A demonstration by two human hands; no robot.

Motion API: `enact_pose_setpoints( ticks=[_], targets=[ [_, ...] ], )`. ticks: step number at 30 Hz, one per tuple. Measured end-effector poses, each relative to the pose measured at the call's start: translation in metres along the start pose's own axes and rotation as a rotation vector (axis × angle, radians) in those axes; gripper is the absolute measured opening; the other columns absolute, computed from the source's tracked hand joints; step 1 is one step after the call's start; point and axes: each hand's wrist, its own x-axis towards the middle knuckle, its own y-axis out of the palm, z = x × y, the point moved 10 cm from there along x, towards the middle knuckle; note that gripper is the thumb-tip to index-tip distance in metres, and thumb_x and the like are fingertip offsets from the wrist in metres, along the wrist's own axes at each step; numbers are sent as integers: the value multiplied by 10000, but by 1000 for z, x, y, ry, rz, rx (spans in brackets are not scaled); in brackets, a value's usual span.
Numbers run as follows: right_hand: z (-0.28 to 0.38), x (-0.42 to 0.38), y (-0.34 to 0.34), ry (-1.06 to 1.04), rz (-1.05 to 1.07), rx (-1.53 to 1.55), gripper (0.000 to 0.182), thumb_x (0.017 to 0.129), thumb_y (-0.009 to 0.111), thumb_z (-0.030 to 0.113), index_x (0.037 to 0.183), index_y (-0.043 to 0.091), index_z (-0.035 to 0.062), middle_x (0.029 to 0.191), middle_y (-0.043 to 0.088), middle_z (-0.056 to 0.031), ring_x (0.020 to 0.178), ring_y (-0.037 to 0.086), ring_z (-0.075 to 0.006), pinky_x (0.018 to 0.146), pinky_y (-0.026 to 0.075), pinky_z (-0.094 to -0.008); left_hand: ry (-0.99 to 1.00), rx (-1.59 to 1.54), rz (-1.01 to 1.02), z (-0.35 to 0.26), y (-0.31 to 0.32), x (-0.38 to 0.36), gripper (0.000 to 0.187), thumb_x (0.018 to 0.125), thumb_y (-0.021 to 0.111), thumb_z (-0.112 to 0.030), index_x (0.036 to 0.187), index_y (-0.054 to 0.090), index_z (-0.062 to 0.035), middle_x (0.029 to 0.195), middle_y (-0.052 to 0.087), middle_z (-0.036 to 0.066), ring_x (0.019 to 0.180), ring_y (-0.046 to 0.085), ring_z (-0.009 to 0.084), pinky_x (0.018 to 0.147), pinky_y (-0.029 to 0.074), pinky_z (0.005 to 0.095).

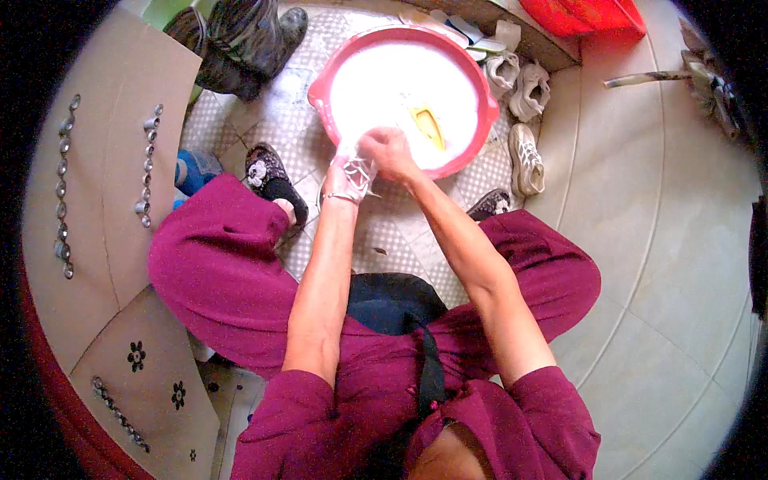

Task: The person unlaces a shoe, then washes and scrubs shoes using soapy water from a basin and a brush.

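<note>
My left hand [333, 181] is wrapped round a white laced shoe [354, 172] at the near left rim of a red basin [318, 90]. My right hand [387, 152] is closed at the shoe's far end; whatever its fingers pinch is too small and bright to make out. White suds [384, 76] fill the basin. A yellow brush-like object [428, 126] lies in the suds, just beyond my right hand.
White shoes [528, 160] stand right of the basin, with slippers [456, 30] behind it. A red container [592, 16] is at the upper right. Dark boots [260, 44] stand upper left, near a cabinet [120, 136]. A blue item [196, 170] lies by my left knee.
</note>
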Motion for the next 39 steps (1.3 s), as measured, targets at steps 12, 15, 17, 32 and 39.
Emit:
enact_pose_setpoints(
  ticks=[12,15,17,32,39],
  targets=[
    [-8,7,-33,17,74,122,190,780,576,162,809,643,-13,701,616,-30,655,559,-99,613,458,-252,-41,24,115,3,5,3,418,883,377,-208,1238,375,13,1188,478,186,1060,500,307,904,432,426],
    [-17,2,-22,20,143,124,170,751,587,149,794,648,-3,695,627,-43,647,568,-107,623,463,-258,-53,-4,186,-2,11,-1,441,817,422,-112,1222,364,53,1139,502,197,986,540,304,855,465,409],
    [-12,2,-24,-53,84,42,155,730,600,141,791,649,7,704,631,-45,655,571,-111,638,465,-262,-130,-28,255,0,16,-11,522,710,426,-17,1222,356,53,1104,516,195,948,555,295,833,477,387],
    [18,-53,-13,-277,-14,-61,122,728,642,141,764,623,26,691,571,-86,614,564,-204,573,448,-296,-32,96,172,-6,-12,6,249,726,477,29,966,522,78,885,594,158,802,588,258,770,493,338],
    [-1,-46,-13,-171,-54,-193,159,771,558,147,776,556,-11,688,584,-78,632,549,-160,583,441,-283,-95,63,219,-2,-7,6,236,747,464,11,967,507,86,860,584,166,776,585,268,734,504,351]
  ],
)
